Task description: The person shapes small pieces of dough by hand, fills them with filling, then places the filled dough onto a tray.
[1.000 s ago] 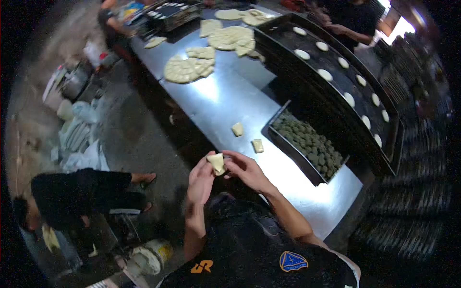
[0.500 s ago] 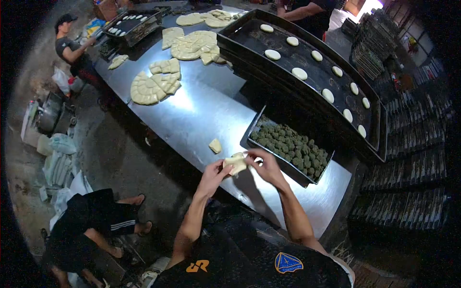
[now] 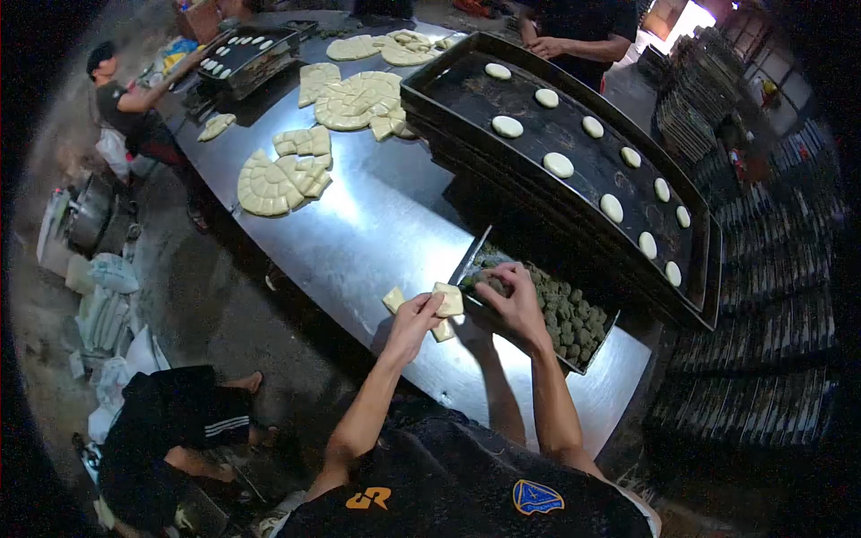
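My left hand (image 3: 415, 325) pinches a flattened piece of dough (image 3: 447, 299) between thumb and fingers above the metal table. Two other dough pieces lie close by, one partly behind that hand and a small dough piece (image 3: 442, 332) below the held one. My right hand (image 3: 513, 305) is in the near left part of a metal tin (image 3: 487, 235) of dark green filling balls (image 3: 574, 314). Its fingers are curled together in a pinch among the balls; what sits between the fingertips is hidden.
A large black baking tray (image 3: 560, 215) with several white dough ovals stands beyond the tin. Cut dough sheets (image 3: 280, 184) lie farther up the steel table (image 3: 377, 233). Stacked trays (image 3: 744, 332) rise at right. Other people stand around the table, and one crouches at lower left.
My right hand has left the dough and moved right into the tin of filling balls. The dough stays in my left hand. A worker at the far left has reached towards a tray.
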`<move>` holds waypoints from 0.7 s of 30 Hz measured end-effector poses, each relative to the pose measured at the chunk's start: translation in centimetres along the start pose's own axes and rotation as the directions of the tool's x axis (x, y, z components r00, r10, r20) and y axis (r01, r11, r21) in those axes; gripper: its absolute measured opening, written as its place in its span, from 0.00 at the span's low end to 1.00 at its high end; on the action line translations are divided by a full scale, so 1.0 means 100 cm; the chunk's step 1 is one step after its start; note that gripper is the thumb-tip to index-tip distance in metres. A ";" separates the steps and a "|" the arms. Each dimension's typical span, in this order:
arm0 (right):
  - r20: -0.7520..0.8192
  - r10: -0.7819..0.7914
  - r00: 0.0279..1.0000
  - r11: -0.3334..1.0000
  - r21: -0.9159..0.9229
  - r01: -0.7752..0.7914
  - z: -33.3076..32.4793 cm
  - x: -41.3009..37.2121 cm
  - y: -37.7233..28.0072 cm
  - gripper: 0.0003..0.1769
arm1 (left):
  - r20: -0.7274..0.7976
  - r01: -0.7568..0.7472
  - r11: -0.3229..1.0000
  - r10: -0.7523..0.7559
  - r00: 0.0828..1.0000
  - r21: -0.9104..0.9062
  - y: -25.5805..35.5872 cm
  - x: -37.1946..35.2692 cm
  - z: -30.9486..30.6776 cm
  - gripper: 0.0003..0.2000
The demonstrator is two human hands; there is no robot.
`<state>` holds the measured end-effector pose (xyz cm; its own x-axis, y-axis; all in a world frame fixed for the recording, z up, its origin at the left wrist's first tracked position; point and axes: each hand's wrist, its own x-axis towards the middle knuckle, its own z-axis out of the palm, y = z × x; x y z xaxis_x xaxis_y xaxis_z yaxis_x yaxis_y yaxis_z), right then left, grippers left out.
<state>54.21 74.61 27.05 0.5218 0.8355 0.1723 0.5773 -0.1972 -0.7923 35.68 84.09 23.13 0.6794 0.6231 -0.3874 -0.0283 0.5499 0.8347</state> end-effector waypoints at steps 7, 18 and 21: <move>0.018 -0.282 0.959 0.903 -0.334 0.271 0.009 -0.054 -0.009 0.22 | 0.107 0.054 0.997 -0.060 0.992 0.059 -0.003 -0.004 0.028 0.22; 0.070 -0.170 0.983 0.976 0.147 0.159 -0.001 -0.075 -0.040 0.12 | 0.109 -0.092 0.993 0.084 0.990 0.070 -0.017 -0.039 0.021 0.18; 0.003 -0.164 0.986 0.983 0.082 0.163 0.000 -0.080 -0.073 0.11 | 0.069 -0.298 0.852 0.298 0.952 0.430 0.000 -0.072 0.029 0.17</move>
<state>45.80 69.35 31.40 0.4183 0.8579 0.2984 0.6013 -0.0154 -0.7989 32.91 78.04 27.03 0.6891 0.7186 -0.0933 0.0890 0.0438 0.9951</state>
